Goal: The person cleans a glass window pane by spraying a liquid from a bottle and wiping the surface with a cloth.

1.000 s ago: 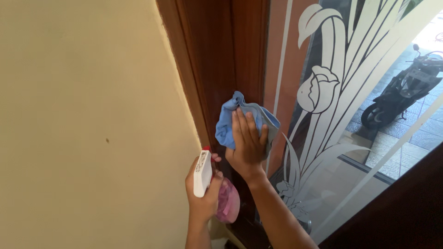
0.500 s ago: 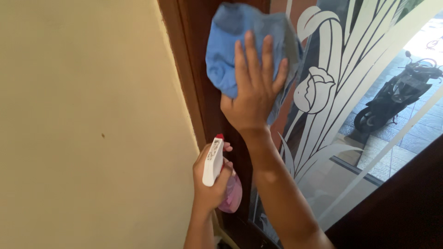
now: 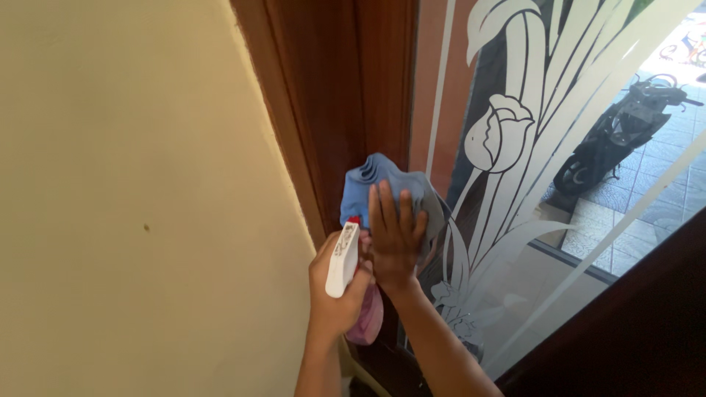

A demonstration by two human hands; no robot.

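Two hands up at the wooden door frame (image 3: pixel 331 110) beside the etched glass pane (image 3: pixel 559 88): the right hand (image 3: pixel 395 239) lies flat, fingers spread, pressing a blue cloth (image 3: pixel 368 184) against the frame's edge, while the left hand (image 3: pixel 334 298) is wrapped tight around a pink spray bottle (image 3: pixel 365 323), its white trigger head upright.

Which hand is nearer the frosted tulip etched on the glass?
The right hand: it presses the blue cloth on the wooden frame, just lower-left of the tulip. The left hand, holding the spray bottle, is lower and farther left.
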